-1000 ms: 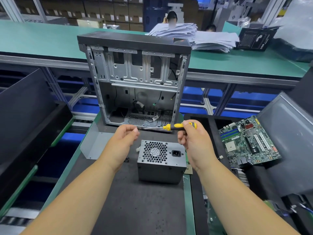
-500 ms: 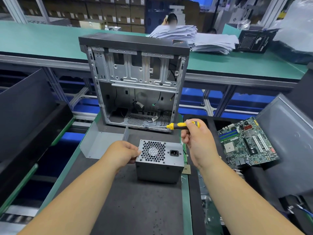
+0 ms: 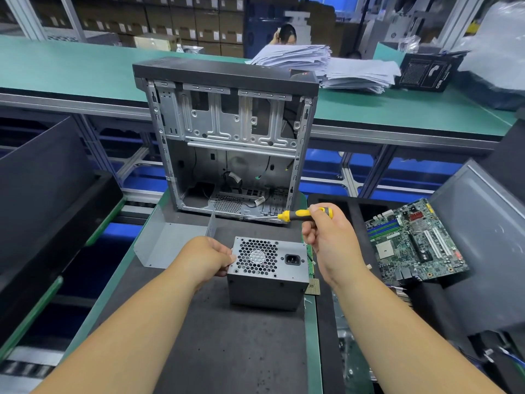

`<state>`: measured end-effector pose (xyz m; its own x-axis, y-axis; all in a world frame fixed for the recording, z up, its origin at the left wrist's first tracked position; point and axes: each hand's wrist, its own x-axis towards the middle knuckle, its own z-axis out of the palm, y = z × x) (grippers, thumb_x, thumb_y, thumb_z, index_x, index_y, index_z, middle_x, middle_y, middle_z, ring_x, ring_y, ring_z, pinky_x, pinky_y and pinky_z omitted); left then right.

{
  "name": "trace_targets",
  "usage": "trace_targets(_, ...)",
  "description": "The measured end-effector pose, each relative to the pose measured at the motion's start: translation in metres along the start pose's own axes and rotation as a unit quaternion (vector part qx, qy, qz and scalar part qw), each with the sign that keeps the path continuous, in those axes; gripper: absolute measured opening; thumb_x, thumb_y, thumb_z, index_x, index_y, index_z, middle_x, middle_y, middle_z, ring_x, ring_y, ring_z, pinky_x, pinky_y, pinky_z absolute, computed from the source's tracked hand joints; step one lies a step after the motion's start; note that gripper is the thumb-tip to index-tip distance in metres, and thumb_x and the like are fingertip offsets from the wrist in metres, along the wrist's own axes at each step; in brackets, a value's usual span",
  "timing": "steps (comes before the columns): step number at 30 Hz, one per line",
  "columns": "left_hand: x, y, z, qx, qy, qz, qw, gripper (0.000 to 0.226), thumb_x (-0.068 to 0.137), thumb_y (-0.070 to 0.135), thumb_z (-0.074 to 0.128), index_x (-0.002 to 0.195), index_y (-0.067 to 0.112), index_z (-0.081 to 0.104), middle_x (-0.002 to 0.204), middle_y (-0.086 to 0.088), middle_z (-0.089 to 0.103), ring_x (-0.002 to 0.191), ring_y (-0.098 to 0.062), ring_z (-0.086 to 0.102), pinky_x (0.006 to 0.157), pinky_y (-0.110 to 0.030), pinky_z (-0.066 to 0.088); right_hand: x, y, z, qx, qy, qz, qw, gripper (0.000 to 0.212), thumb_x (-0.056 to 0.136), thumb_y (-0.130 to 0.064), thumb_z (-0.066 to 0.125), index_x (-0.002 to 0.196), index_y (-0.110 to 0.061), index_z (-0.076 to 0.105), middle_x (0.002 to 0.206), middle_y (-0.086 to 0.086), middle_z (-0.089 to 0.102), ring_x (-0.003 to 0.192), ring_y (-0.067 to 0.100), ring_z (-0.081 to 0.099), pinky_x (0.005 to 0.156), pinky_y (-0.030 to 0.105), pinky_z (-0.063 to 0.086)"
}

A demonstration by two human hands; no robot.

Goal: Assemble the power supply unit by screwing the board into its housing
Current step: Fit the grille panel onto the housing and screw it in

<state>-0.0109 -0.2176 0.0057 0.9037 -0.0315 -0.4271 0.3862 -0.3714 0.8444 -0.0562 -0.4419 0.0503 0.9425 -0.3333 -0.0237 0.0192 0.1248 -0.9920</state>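
A grey power supply unit (image 3: 268,288) stands on the dark mat, its fan grille and socket facing up. My left hand (image 3: 208,258) grips its upper left edge with curled fingers. My right hand (image 3: 331,240) hovers just right of the unit and holds a yellow-and-black screwdriver (image 3: 298,214), whose shaft points left toward the open case. The empty computer case (image 3: 227,143) stands upright behind the unit with its side open toward me.
A green motherboard (image 3: 412,243) lies in a black tray on the right. A bent grey metal panel (image 3: 170,243) rests left of the unit. Dark side panels (image 3: 42,180) lean at the left. Paper stacks (image 3: 326,66) sit on the green bench behind.
My left hand has dropped from in front of the case down to the unit's left edge and taken hold of it. My right hand with the screwdriver has shifted slightly right.
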Motion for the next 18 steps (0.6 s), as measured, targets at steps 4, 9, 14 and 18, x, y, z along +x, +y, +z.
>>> trace_targets(4,-0.002,0.003,0.001,0.008,0.0,-0.001,1.0,0.01,0.083,-0.003,0.071,0.076,0.003,0.068,0.061,-0.008,0.067,0.054,-0.015,0.059,0.056,-0.023,0.054,0.0,0.0,0.0,0.0,-0.005,-0.001,1.0,0.011,0.08,-0.045,0.057,0.077,-0.039,0.065,0.063,0.001,0.06,0.053,0.009,0.046,0.051,0.019,0.04)
trace_targets(9,-0.002,0.005,0.001,0.028,0.001,0.006,1.0,0.008,0.084,-0.002,0.07,0.078,0.003,0.068,0.069,-0.012,0.067,0.057,-0.017,0.059,0.058,-0.024,0.054,0.002,0.0,-0.001,0.003,0.004,0.0,1.0,0.011,0.082,-0.041,0.057,0.082,-0.033,0.064,0.063,0.001,0.059,0.052,0.01,0.045,0.052,0.021,0.04)
trace_targets(14,-0.002,0.006,0.002,0.054,0.003,0.009,0.998,0.007,0.084,0.0,0.07,0.079,0.004,0.069,0.068,-0.011,0.067,0.055,-0.016,0.059,0.057,-0.024,0.053,0.006,-0.007,-0.006,0.005,0.001,-0.015,1.0,0.016,0.084,-0.038,0.056,0.088,-0.024,0.062,0.062,0.001,0.059,0.051,0.009,0.045,0.051,0.018,0.041)
trace_targets(18,-0.002,0.006,0.002,0.069,0.006,0.016,0.997,0.004,0.084,0.002,0.07,0.081,0.004,0.07,0.071,-0.011,0.069,0.059,-0.017,0.061,0.068,-0.03,0.057,0.005,-0.017,-0.009,-0.014,-0.007,-0.031,0.999,0.014,0.088,-0.032,0.055,0.09,-0.019,0.059,0.061,0.001,0.059,0.052,0.01,0.044,0.052,0.019,0.041)
